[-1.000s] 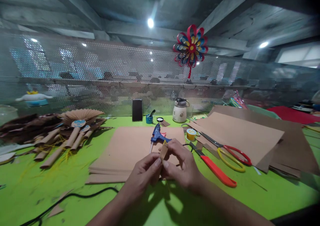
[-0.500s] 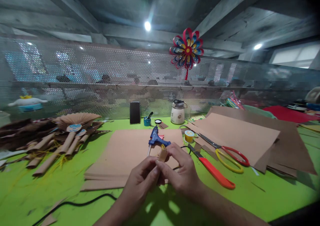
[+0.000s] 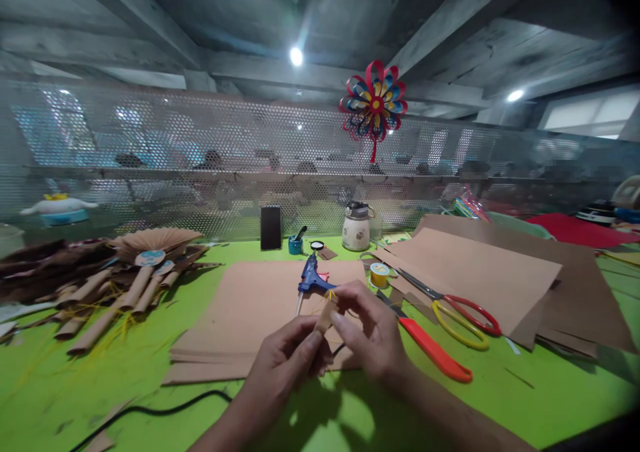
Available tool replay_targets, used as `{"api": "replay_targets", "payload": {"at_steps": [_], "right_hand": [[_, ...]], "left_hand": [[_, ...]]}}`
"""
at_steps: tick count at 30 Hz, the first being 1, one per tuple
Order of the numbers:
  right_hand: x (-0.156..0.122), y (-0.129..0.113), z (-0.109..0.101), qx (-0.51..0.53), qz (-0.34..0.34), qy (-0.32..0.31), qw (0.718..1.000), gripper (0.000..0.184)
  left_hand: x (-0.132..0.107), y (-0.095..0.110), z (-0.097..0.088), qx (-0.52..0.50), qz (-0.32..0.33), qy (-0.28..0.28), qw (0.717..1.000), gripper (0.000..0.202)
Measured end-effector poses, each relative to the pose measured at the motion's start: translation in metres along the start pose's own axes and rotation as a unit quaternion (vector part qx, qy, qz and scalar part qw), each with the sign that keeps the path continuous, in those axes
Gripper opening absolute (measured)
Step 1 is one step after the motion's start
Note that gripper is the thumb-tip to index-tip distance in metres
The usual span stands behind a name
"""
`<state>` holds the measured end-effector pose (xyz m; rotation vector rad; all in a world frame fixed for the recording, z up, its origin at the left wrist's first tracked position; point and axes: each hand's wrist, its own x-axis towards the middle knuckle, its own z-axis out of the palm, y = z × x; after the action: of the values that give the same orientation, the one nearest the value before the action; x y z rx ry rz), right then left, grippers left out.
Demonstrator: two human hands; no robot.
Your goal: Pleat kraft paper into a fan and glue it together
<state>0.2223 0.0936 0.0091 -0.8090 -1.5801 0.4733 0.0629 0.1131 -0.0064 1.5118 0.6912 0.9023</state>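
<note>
Between my hands, over the front part of the brown paper stack [image 3: 240, 312], is a small folded strip of brown paper [image 3: 326, 316] with yellow thread at its top end. My left hand [image 3: 287, 359] pinches the lower end between thumb and fingers. Higher up, my right hand [image 3: 373, 335] grips the strip's right side, thumb in front and fingers curled behind. Just beyond the strip, a blue glue gun [image 3: 313, 275] lies on the stack, its handle partly behind my right fingers.
Right of my hands lie a red-handled knife [image 3: 435, 351], scissors [image 3: 440, 297] and a yellow thread spool [image 3: 379, 275]. Paper sheets [image 3: 480, 259] cover the right side. Paper fans [image 3: 150, 259] and rolled tubes lie left. A black cord [image 3: 165, 411] crosses the front left.
My right thumb and fingers have shifted up along the paper strip, and more of its face shows. The left hand keeps nearly the same place.
</note>
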Motion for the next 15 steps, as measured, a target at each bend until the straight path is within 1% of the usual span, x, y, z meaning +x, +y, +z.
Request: {"api": "replay_targets", "payload": {"at_steps": [3,5,8,10,15], "right_hand": [[0.006,0.002,-0.009,0.043,-0.007,-0.001,0.999,0.038],[0.011,0.000,-0.015,0.026,-0.036,-0.028,0.999,0.044],[0.017,-0.006,-0.022,-0.042,-0.080,-0.077,0.993,0.041],[0.019,-0.009,-0.026,-0.072,-0.096,-0.093,0.988,0.037],[0.023,-0.010,-0.033,-0.082,-0.109,-0.119,0.983,0.029]], "left_hand": [[0.000,0.000,-0.001,-0.005,-0.016,-0.009,1.000,0.031],[0.000,0.000,-0.001,-0.011,-0.031,-0.010,0.999,0.033],[0.000,0.001,0.001,-0.023,-0.051,-0.005,0.998,0.035],[0.000,0.001,0.001,-0.032,-0.054,-0.010,0.998,0.037],[0.002,-0.003,0.000,-0.040,-0.059,-0.020,0.997,0.037]]}}
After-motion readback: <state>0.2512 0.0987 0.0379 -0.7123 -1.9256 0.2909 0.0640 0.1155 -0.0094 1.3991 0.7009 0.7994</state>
